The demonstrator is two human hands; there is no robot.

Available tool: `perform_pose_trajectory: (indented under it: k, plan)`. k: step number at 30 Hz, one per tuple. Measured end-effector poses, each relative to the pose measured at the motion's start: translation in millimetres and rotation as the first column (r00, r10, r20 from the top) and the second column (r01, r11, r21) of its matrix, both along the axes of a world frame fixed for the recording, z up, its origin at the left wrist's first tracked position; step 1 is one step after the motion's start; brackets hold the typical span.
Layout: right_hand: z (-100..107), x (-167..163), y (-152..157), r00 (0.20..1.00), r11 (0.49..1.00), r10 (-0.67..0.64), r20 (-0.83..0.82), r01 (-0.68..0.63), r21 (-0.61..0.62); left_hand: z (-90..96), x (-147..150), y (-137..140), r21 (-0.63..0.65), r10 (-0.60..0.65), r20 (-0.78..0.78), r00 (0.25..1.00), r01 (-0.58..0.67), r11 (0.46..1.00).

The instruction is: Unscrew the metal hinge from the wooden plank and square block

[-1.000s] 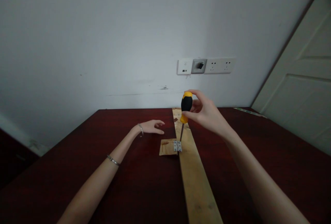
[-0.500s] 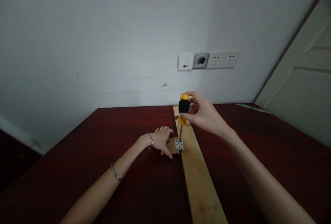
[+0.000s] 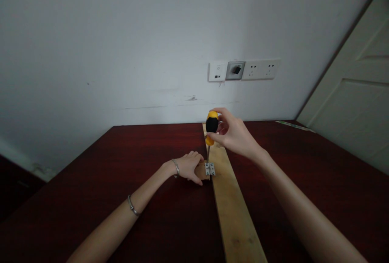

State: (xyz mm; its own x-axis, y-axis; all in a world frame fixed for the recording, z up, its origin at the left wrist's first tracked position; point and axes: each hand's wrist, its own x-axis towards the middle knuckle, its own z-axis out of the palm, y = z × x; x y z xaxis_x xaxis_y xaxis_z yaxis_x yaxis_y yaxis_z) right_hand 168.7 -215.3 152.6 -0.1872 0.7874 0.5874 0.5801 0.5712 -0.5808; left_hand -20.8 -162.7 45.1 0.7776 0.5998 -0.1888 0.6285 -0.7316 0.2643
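Note:
A metal hinge (image 3: 210, 169) lies across the joint between a small wooden block (image 3: 200, 171) and a long wooden plank (image 3: 235, 206). My left hand (image 3: 191, 167) grips the block from the left, thumb on its near side and fingers on its far side. Between the thumb and fingers of my right hand (image 3: 231, 134) is a screwdriver (image 3: 212, 123) with a yellow and black handle. It stands nearly upright over the hinge, its tip at the far part of the left leaf. Whether a screw sits under the tip is too small to tell.
The dark red table (image 3: 146, 145) meets a white wall (image 3: 152, 44) at the back. On the wall are a row of sockets and switches (image 3: 243, 70). A patterned strip (image 3: 294, 126) lies near the back right corner, close to a white panelled door (image 3: 358, 101).
The screwdriver and my right hand have shifted slightly left, the tip moving from about the hinge's middle to its left leaf. My left hand stays on the block.

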Motion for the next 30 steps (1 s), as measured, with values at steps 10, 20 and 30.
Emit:
perform_pose_trajectory:
  k: [10,20,30]
  plan:
    - [-0.8,-3.3,-0.7,1.000,1.000,0.000,-0.003,0.000,-0.021,2.4,-4.3,-0.3,-0.084,0.031,0.086,0.996,-0.023,0.996]
    - [-3.6,0.4,1.4,1.000,1.000,0.011,-0.025,-0.010,0.016,3.7,-5.0,-0.7,-0.112,0.043,0.089,0.995,-0.033,0.993]
    - [-2.8,-0.7,2.1,1.000,1.000,0.013,-0.013,-0.013,-0.005,3.2,-4.9,1.1,-0.106,0.030,0.088,0.996,-0.020,0.994]
